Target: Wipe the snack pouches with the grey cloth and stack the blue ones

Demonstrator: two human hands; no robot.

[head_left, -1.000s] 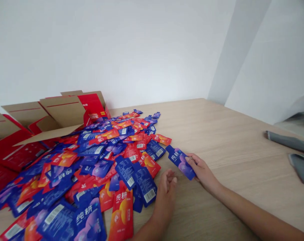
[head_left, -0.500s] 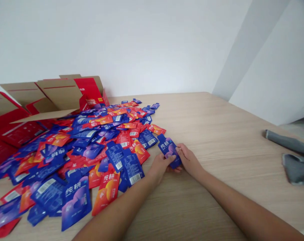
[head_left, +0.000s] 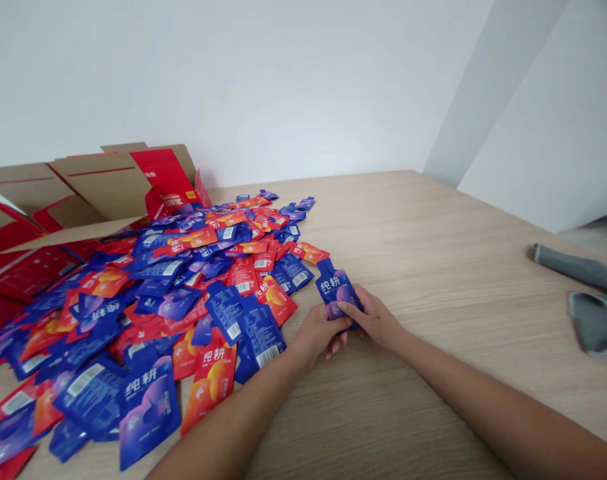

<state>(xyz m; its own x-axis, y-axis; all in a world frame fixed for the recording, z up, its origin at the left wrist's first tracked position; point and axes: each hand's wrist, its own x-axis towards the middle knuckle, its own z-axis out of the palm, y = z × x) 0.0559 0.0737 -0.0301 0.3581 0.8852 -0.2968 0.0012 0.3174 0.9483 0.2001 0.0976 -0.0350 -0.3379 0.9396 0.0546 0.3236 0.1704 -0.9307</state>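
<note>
Both hands hold one blue pouch (head_left: 336, 289) with purple fruit printed on its front and a narrow tab at the top. My left hand (head_left: 319, 331) is closed on its lower left edge, with fingertips showing below it. My right hand (head_left: 378, 318) grips the right edge, its thumb lying across the front. The lower end of the pouch is hidden by the fingers. To the left, a loose heap of blue and red pouches covers the table; a blue pouch with a barcode (head_left: 261, 335) and a red pouch with orange fruit (head_left: 275, 299) lie closest to my left hand.
Opened red cardboard boxes (head_left: 172, 175) with brown insides stand at the back left, flaps out over the heap. The wooden table (head_left: 433, 267) meets a white wall (head_left: 293, 87) behind. Grey cloth-like pieces (head_left: 596, 323) lie at the right edge.
My right thumb has moved down and left across the pouch's front, near the left thumb. The pouch stays in both hands, and the camera view has shifted slightly.
</note>
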